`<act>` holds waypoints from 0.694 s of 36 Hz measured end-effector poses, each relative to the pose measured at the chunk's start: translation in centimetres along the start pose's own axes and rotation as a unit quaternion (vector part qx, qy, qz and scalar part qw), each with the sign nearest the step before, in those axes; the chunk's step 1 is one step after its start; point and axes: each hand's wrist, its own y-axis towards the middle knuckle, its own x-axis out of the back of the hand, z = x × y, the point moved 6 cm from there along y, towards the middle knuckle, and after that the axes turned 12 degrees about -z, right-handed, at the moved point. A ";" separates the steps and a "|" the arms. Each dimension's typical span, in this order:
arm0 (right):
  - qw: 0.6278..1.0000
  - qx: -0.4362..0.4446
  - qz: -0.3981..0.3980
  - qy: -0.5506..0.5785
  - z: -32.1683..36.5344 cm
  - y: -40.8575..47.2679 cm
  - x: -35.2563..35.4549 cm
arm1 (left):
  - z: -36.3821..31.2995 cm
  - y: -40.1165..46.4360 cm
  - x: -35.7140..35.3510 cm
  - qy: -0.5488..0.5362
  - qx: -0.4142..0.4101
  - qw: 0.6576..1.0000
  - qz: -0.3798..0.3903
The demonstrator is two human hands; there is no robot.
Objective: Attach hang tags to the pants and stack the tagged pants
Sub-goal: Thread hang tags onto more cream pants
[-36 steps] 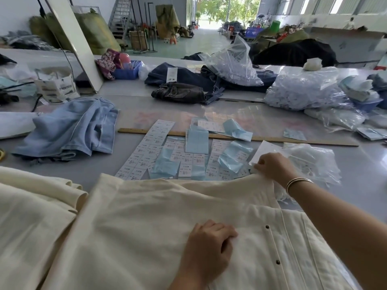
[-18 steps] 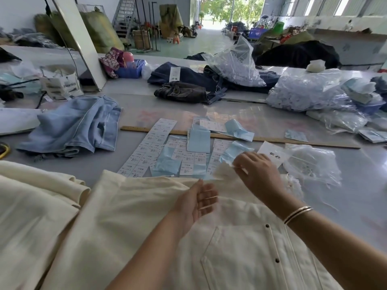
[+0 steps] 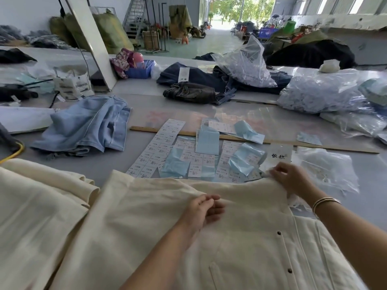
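Cream pants [image 3: 146,216] lie under left hand [image 3: 204,208], right hand [image 3: 291,176] seemingly pinching edge.

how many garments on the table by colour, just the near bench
cream pants: 2 (second)
light blue jeans: 1
dark blue jeans: 1
dark grey-brown jeans: 1
total: 5

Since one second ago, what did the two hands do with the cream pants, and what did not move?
The left hand left its pressing spot low on the cream pants and moved up; it now rests there, fingers loosely curled. The right hand lifted, then came back to pinch the top edge. The label sheets, wooden ruler and blue jeans stayed.
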 end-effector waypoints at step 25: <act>0.958 0.231 0.169 0.006 19.1 -3.8 -9.6 | -4.5 3.7 4.9 0.608 -0.402 0.671 -0.138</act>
